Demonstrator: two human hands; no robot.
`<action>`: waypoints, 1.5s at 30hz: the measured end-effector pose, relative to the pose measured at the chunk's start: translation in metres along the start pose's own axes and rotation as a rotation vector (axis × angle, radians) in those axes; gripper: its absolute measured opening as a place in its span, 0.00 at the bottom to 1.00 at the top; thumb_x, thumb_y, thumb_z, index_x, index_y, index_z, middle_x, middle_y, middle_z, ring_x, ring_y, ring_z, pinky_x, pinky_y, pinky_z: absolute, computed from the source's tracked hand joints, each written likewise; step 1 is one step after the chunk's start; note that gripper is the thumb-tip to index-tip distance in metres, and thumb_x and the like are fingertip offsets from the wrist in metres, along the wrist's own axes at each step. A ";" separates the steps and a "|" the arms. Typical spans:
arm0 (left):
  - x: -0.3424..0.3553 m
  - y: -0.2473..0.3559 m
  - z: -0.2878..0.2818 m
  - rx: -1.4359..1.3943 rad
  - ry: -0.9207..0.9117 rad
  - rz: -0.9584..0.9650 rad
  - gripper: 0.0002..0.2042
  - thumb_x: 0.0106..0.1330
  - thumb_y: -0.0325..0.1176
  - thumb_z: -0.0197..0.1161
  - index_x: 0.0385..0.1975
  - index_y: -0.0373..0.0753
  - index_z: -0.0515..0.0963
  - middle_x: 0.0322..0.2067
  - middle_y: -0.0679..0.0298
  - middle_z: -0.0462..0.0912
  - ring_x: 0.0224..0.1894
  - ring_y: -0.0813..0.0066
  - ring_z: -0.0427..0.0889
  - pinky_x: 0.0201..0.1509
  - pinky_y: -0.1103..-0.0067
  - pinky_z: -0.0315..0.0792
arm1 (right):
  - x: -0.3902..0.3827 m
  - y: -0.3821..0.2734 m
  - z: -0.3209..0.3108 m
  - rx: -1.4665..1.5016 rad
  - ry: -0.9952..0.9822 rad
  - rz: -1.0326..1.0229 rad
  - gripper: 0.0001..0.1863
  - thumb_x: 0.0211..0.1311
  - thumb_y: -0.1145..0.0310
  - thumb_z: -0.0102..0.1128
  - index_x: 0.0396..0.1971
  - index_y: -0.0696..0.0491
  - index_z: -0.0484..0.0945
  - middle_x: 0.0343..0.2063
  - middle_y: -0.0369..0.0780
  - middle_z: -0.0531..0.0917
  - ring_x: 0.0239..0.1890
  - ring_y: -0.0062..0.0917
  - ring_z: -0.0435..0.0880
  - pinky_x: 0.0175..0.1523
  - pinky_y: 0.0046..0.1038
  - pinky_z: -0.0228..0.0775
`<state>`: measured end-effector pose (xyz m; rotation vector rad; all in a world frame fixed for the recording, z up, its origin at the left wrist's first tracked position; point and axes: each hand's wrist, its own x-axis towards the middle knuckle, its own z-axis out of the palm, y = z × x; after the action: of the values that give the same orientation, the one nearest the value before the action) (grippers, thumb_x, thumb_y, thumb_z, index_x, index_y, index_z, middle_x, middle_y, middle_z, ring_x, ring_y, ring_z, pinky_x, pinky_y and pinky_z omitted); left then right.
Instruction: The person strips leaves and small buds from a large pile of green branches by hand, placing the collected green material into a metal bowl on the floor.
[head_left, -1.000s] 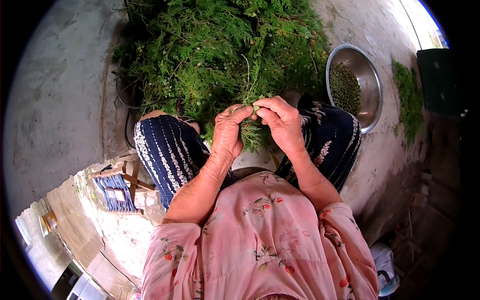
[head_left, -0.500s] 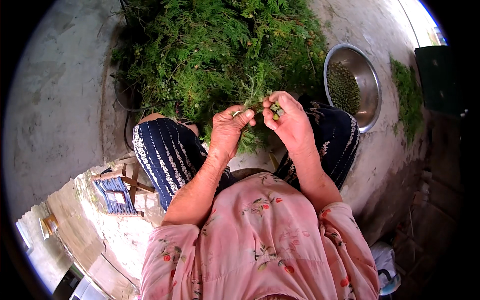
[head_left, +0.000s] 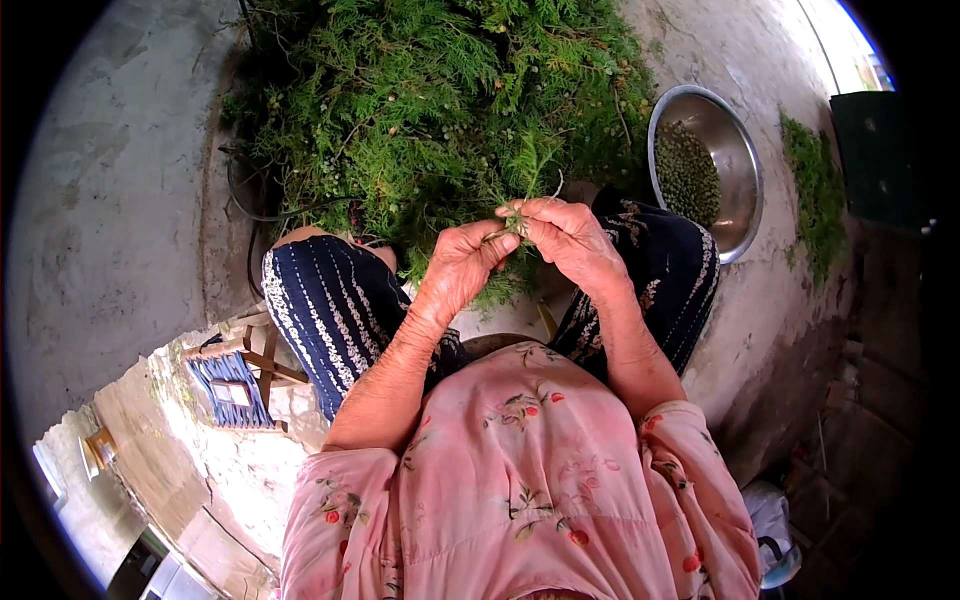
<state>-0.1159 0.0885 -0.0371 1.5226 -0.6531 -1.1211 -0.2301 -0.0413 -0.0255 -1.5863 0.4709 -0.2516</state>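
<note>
My left hand (head_left: 463, 262) pinches the stem of a green cypress sprig (head_left: 528, 168) between thumb and fingers, in front of my lap. Fingertips of my right hand (head_left: 578, 243) close on the same sprig, so the two hands nearly meet. Its palm is turned away, and whatever lies inside it is hidden. Just beyond both hands rises a large heap of cypress branches (head_left: 430, 115) with small pale-green cones among the leaves. To the right a steel bowl (head_left: 742, 170) holds many small green cones (head_left: 687, 175).
Loose greenery (head_left: 815, 195) lies on the concrete floor right of the bowl. A black cable (head_left: 240, 205) curls by the heap's left side. Behind my left knee stands a folding stool (head_left: 238, 390) with a blue woven seat. A dark green panel (head_left: 880, 160) stands at the far right.
My right hand has moved left and turned its palm away, closing on the sprig. The green cones that showed in its fingers are now out of sight. The left hand has shifted slightly right.
</note>
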 end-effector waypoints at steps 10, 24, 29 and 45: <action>-0.001 -0.004 0.001 -0.091 -0.036 -0.043 0.12 0.62 0.37 0.59 0.27 0.33 0.76 0.16 0.72 0.68 0.20 0.84 0.63 0.25 0.84 0.60 | 0.003 0.005 -0.003 -0.047 -0.035 -0.013 0.08 0.58 0.72 0.56 0.35 0.60 0.76 0.33 0.35 0.80 0.32 0.16 0.74 0.38 0.19 0.67; -0.002 0.015 0.005 -0.300 0.042 -0.072 0.15 0.62 0.41 0.58 0.37 0.33 0.79 0.13 0.74 0.64 0.17 0.84 0.56 0.22 0.86 0.51 | -0.003 -0.010 0.001 0.691 0.214 0.236 0.07 0.61 0.71 0.52 0.36 0.58 0.74 0.24 0.35 0.75 0.18 0.14 0.67 0.20 0.15 0.56; 0.000 0.012 0.003 -0.453 0.105 -0.097 0.18 0.61 0.42 0.59 0.40 0.31 0.77 0.13 0.73 0.63 0.18 0.84 0.58 0.24 0.86 0.54 | -0.005 -0.010 -0.011 0.992 0.227 0.155 0.08 0.60 0.71 0.50 0.36 0.57 0.73 0.30 0.41 0.76 0.22 0.22 0.71 0.23 0.21 0.62; -0.002 0.003 0.010 -0.610 0.029 -0.181 0.17 0.61 0.44 0.58 0.36 0.34 0.77 0.17 0.67 0.72 0.21 0.79 0.66 0.26 0.83 0.63 | -0.002 0.012 0.014 0.966 0.295 0.359 0.10 0.58 0.68 0.59 0.39 0.55 0.76 0.27 0.37 0.79 0.18 0.16 0.71 0.18 0.17 0.58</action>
<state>-0.1255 0.0849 -0.0329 1.0776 -0.1243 -1.2846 -0.2276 -0.0275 -0.0386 -0.5094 0.7120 -0.3667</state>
